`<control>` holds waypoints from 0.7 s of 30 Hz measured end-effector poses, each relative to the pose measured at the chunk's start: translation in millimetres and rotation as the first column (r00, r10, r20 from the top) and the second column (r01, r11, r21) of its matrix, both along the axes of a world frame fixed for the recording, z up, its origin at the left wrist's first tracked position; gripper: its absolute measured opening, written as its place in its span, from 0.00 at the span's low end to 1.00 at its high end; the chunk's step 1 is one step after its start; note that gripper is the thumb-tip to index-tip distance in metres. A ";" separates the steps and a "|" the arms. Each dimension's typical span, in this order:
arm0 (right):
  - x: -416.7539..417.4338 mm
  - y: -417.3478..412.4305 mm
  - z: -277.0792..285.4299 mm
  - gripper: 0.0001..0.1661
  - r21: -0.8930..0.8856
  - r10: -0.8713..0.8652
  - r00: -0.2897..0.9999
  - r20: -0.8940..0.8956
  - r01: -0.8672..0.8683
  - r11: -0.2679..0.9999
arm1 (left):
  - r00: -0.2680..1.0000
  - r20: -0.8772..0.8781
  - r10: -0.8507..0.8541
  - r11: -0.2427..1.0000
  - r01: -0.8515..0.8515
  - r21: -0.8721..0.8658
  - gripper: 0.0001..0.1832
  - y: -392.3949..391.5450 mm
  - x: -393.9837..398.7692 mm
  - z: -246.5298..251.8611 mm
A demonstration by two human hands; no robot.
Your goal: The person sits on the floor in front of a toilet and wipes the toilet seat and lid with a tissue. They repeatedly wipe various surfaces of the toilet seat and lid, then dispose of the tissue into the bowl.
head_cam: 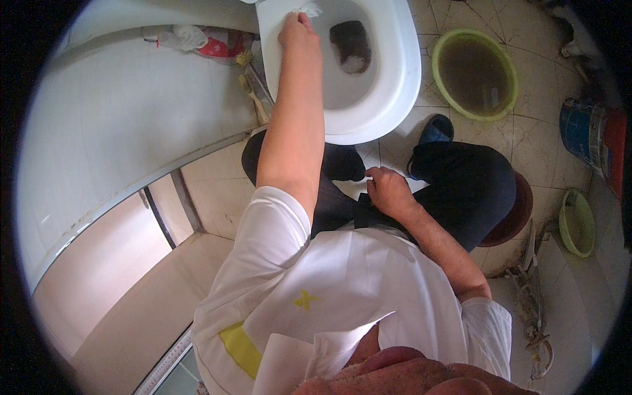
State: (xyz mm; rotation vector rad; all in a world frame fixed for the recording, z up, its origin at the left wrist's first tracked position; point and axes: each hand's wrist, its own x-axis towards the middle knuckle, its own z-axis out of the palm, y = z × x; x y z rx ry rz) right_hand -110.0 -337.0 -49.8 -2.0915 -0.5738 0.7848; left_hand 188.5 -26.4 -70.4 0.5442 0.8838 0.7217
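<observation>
My left hand point(299, 32) reaches forward to the left rim of a white toilet bowl point(390, 111). Pinched in its fingers is a crumpled white tissue or thin cloth point(310, 10), pressed against the inner edge of the rim. Dark water point(348, 39) stands at the bottom of the bowl, with a pale patch on it. My right hand point(390, 191) is between my knees with its fingers curled in, and nothing shows in it.
Right of the toilet, a green basin point(513, 84) holds murky brown water. A blue slipper point(435, 129) is on my foot. Beneath me is a dark red stool point(523, 212). A blue bucket point(582, 133), a smaller green basin point(587, 222), brushes point(254, 98) and plastic bags point(212, 45) stand around.
</observation>
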 end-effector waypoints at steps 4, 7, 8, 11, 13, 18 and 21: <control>-2.6 0.5 4.0 0.10 0.018 0.020 1.000 0.024 -0.021 1.000 | 0.992 0.035 -0.119 0.968 0.108 0.227 0.12 36.3 -20.5 -15.5; -4.5 0.4 -6.2 0.10 0.012 0.016 1.000 0.022 -0.016 1.000 | 0.968 -0.039 -0.246 0.894 0.242 0.377 0.11 38.7 -30.6 -4.3; -3.2 0.8 -7.5 0.10 0.006 0.011 1.000 0.026 -0.011 1.000 | 0.950 -0.119 -0.287 0.819 0.308 0.484 0.10 31.1 -30.4 2.8; -3.6 -1.1 -8.0 0.10 -0.012 0.020 0.999 0.037 -0.019 1.000 | 0.836 -0.492 -0.241 0.413 0.547 0.728 0.10 16.8 -30.6 25.4; -7.0 -3.5 -15.7 0.11 -0.018 0.026 0.999 0.047 -0.025 1.000 | 0.842 -0.536 0.061 -0.178 0.537 0.824 0.08 18.8 -29.1 29.4; -1.4 -3.3 -11.2 0.13 -0.153 0.038 0.998 -0.054 -0.046 0.987 | 0.836 -0.545 0.056 -0.676 0.434 0.596 0.07 55.6 -15.0 37.4; -1.2 0.1 -13.0 0.14 -0.180 0.016 0.999 -0.044 -0.023 0.983 | 0.768 -0.632 0.104 -0.684 0.517 0.515 0.11 60.6 -11.9 38.2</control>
